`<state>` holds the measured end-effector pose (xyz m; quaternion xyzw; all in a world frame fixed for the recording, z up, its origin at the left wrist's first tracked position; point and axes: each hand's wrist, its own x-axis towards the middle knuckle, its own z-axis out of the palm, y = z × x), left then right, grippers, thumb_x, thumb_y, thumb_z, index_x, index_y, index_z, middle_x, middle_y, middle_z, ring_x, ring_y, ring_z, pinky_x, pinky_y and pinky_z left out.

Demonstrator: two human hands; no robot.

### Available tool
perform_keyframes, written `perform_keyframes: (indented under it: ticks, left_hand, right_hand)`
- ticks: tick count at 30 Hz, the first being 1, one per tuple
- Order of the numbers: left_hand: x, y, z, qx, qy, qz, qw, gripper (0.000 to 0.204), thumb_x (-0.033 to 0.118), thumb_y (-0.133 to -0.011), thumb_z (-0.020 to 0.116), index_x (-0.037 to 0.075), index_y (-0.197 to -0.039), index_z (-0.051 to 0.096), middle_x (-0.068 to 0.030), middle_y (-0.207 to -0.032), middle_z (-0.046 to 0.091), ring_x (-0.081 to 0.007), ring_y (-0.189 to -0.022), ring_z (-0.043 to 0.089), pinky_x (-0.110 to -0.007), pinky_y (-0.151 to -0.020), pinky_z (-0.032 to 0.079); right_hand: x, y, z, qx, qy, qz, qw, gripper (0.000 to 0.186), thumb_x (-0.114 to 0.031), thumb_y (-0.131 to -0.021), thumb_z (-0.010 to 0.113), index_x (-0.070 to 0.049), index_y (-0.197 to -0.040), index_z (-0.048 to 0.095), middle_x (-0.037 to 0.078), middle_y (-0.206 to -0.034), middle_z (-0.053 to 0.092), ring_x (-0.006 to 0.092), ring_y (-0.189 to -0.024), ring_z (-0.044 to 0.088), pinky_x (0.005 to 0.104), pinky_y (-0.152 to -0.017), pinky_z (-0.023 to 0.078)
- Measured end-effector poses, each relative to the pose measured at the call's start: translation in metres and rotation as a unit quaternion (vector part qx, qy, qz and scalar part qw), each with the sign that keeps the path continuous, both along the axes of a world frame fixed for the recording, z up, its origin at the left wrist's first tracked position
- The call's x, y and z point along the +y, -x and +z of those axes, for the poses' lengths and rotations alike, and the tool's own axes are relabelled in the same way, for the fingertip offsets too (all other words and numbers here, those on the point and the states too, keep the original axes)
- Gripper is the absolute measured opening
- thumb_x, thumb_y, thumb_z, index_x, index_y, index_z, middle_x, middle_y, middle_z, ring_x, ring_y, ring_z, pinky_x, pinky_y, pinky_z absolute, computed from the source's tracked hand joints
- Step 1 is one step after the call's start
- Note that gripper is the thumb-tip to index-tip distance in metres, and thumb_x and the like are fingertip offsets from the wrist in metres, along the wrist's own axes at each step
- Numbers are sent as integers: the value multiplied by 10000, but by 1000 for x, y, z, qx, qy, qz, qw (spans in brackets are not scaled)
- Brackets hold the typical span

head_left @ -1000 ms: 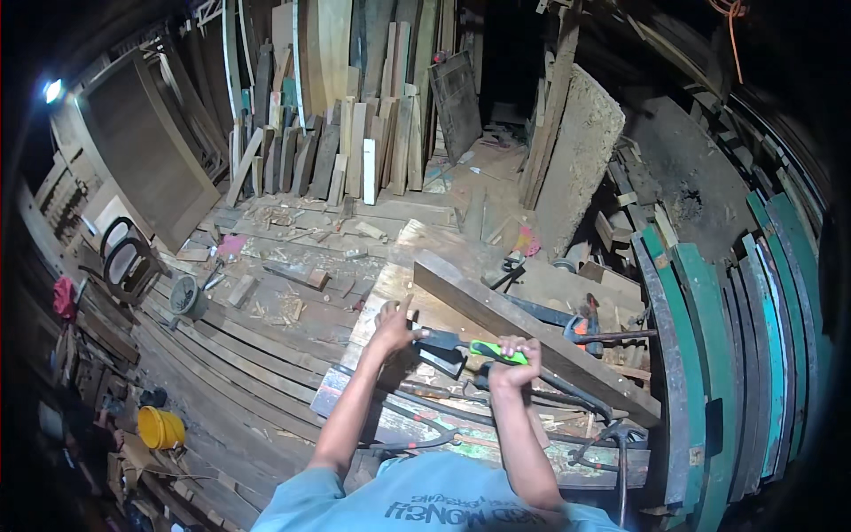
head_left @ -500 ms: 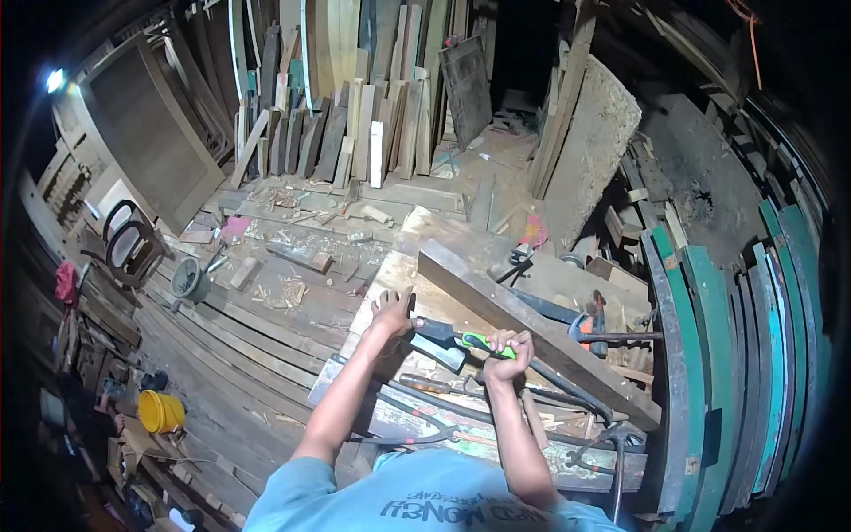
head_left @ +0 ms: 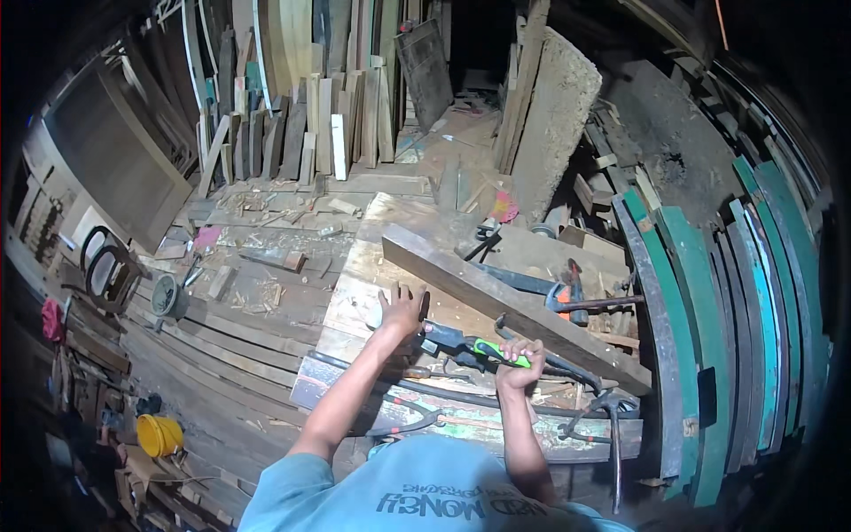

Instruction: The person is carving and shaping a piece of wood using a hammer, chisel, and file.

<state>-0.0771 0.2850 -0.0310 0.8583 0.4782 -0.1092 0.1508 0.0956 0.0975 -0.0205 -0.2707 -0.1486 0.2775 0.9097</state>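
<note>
My right hand (head_left: 519, 363) is wrapped round the handle of a tool with a green-and-black grip (head_left: 489, 348). The tool's dark, flat front part runs left toward my left hand (head_left: 402, 312). That hand's fingers are spread over the pale bench top (head_left: 355, 293), close to the tool's far end, which it partly hides. Whether the palm presses on the tool I cannot tell. Beyond both hands, a long thick wooden plank (head_left: 505, 306) lies slantwise across the bench.
Near the bench's front edge lie a hammer (head_left: 613, 443) and pincers (head_left: 417, 417). An orange-and-black tool (head_left: 563, 299) lies behind the plank. Green boards (head_left: 696, 310) stand at the right. A yellow bucket (head_left: 160, 434) and a grey bucket (head_left: 166, 295) stand at the left.
The whole view has shifted, so the surroundings sit farther left. The broad shiny surface beside the tool no longer shows plainly. Both hands stay at the tool, the right still gripping its handle.
</note>
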Motion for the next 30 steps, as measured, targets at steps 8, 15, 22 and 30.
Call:
perform_keyframes:
  ticks: [8,15,22,30]
  left_hand:
    - [-58,-24,-3,-82,-83,-36,993,1083,559,-681,783,180,-1529,224,-253,-1440,362,-450,-1427,204,-699,-1097,158]
    - [-49,11,20,-219,-42,42,974,1135,514,-622,844,179,-1524,243,-260,-1478,303,-450,-1407,219,-627,-1114,190]
    - [3,81,21,-181,-59,153,970,1028,470,-681,829,133,-1498,303,-286,-1467,344,-449,-1415,216,-626,-1104,230]
    - [12,106,-7,-191,-31,205,960,965,470,-733,790,151,-1499,299,-275,-1472,327,-451,-1416,207,-627,-1110,200]
  right_hand:
    - [-32,-19,21,-6,7,-48,999,135,-171,-734,470,-111,-669,368,43,-500,378,146,-429,355,325,-460,367]
    - [-30,-18,41,90,-50,-29,994,195,-191,-767,510,-159,-644,362,5,-510,368,137,-446,340,300,-516,317]
    - [58,50,34,81,-15,26,996,162,-172,-716,513,-128,-637,378,26,-541,401,157,-473,393,355,-548,420]
    - [71,75,25,-60,-27,59,996,116,-117,-767,456,-77,-691,378,94,-549,419,184,-482,407,368,-533,437]
